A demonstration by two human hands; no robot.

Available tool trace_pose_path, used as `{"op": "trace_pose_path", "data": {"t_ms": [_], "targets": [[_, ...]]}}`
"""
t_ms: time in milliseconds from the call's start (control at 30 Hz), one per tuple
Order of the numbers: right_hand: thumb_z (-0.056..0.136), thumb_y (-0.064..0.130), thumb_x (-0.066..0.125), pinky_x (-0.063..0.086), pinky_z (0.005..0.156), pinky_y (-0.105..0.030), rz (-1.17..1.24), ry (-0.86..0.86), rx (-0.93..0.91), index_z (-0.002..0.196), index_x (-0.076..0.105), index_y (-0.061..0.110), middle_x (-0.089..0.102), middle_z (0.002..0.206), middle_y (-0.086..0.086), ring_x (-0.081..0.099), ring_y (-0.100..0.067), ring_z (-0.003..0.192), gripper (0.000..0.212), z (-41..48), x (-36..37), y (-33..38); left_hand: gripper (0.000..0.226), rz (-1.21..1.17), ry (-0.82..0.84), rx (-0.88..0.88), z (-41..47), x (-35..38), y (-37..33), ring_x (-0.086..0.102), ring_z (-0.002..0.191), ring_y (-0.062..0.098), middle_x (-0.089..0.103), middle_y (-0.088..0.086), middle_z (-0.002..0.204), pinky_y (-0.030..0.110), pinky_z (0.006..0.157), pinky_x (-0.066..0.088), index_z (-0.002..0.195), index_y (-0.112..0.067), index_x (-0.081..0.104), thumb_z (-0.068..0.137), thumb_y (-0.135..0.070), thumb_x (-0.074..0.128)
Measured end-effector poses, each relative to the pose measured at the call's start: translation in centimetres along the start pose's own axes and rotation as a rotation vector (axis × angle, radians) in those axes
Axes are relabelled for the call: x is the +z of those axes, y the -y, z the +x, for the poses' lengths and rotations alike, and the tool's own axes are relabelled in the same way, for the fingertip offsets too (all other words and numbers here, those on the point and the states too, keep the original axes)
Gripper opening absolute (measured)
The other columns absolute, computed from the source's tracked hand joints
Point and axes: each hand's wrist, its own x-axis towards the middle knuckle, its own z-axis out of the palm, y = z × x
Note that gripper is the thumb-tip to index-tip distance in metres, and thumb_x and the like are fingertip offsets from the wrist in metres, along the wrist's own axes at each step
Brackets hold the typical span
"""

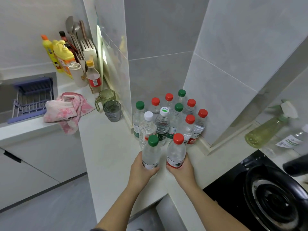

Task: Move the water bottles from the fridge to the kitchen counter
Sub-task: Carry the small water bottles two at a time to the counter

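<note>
Left hand [143, 170] is curling round the green-capped bottle [150, 153], right hand [183, 170] round the red-capped bottle [175, 151] — both upright, just before the bottle cluster [166, 117] on the tabletop [108, 147]. Pushing them in is risking knocking over tightly packed neighbours — domino-style.

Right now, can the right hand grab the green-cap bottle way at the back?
Probably not: the right hand grips a red-cap bottle, and rows of other bottles stand in front of the back green-cap bottle.

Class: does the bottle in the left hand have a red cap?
No, the left hand grips the green-capped bottle; the right hand holds the red-capped bottle.
</note>
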Motion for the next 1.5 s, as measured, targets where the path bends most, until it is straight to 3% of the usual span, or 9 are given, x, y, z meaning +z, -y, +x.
{"op": "trace_pose_path", "data": {"t_ms": [267,400,567,767,900,1067,1133,1333,1500], "targets": [[0.061,0.022,0.087,0.058,0.079,-0.031,0.044,0.055,-0.016,0.109,0.060,0.020,0.071,0.099,0.004,0.069,-0.010,0.092,0.055,0.6,0.0,-1.9,0.065,0.020,0.067,0.091,0.0,-0.3,1.4,0.059,0.103,-0.007,0.061,-0.030,0.113,0.005,0.077,0.044,0.118,-0.043,0.052,0.064,-0.028,0.084],[0.061,0.014,0.089,0.056,0.088,-0.041,0.030,0.083,-0.020,0.118,0.056,0.009,0.063,0.113,-0.011,0.066,-0.022,0.102,0.066,0.4,-0.5,-2.6,0.064,0.138,0.079,0.122,-0.3,-0.6,2.2,0.052,0.107,-0.010,0.057,-0.027,0.114,0.004,0.081,0.041,0.117,-0.048,0.046,0.067,-0.033,0.083],[0.062,0.021,0.092,0.049,0.063,-0.015,-0.003,-0.032,0.022,0.101,0.051,0.025,0.063,0.097,-0.003,0.065,-0.012,0.080,0.057,-0.6,-0.6,-3.4,0.054,0.286,0.049,0.095,-0.5,-1.2,3.2,0.052,0.092,-0.003,0.050,-0.019,0.101,0.008,0.068,0.040,0.112,-0.032,0.051,0.069,-0.039,0.082],[0.069,0.008,0.087,0.057,0.068,-0.036,-0.050,-0.004,0.003,0.098,0.053,0.015,0.061,0.093,-0.013,0.065,-0.021,0.074,0.045,1.1,0.4,-2.5,0.052,0.319,0.039,0.093,0.7,-0.7,2.8,0.053,0.090,0.005,0.052,-0.014,0.100,0.010,0.067,0.038,0.113,-0.024,0.055,0.071,-0.034,0.083],[0.071,0.006,0.085,0.051,0.063,-0.027,-0.084,-0.015,-0.019,0.095,0.053,0.011,0.060,0.088,-0.014,0.061,-0.016,0.069,0.040,2.0,1.1,-2.0,0.065,0.269,0.017,0.080,1.4,0.0,2.7,0.056,0.103,0.013,0.058,-0.006,0.117,0.024,0.082,0.047,0.128,-0.020,0.051,0.072,-0.031,0.082],[0.073,0.003,0.083,0.046,0.059,-0.014,-0.060,-0.029,-0.032,0.087,0.047,0.026,0.058,0.078,-0.006,0.056,-0.004,0.063,0.045,2.7,1.6,-1.6,0.086,0.193,0.028,0.048,2.8,0.3,1.8,0.055,0.116,0.026,0.057,0.003,0.132,0.043,0.095,0.048,0.145,-0.017,0.033,0.075,-0.028,0.081],[0.073,0.007,0.084,0.044,0.058,-0.016,-0.073,-0.020,-0.030,0.081,0.045,0.022,0.057,0.074,-0.006,0.056,-0.014,0.064,0.042,3.2,2.0,-1.5,0.087,0.166,0.038,0.063,3.5,0.5,1.2,0.056,0.115,0.027,0.058,0.002,0.131,0.040,0.094,0.049,0.146,-0.022,0.030,0.075,-0.023,0.080],[0.073,0.011,0.085,0.038,0.052,-0.015,-0.074,-0.021,-0.031,0.073,0.042,0.014,0.052,0.065,-0.002,0.049,-0.014,0.058,0.043,4.6,3.1,-1.5,0.092,0.138,0.043,0.077,4.6,0.9,0.5,0.062,0.106,0.015,0.060,-0.012,0.127,0.023,0.085,0.049,0.144,-0.039,0.022,0.075,-0.026,0.080],[0.073,0.012,0.084,0.040,0.058,-0.012,-0.067,-0.013,-0.048,0.077,0.045,0.015,0.053,0.073,-0.001,0.050,-0.012,0.064,0.040,3.9,2.5,-1.5,0.102,0.175,0.041,0.125,4.6,0.7,1.0,0.045,0.130,0.019,0.045,0.000,0.145,0.037,0.105,0.042,0.150,-0.021,0.023,0.071,-0.033,0.085]]}}
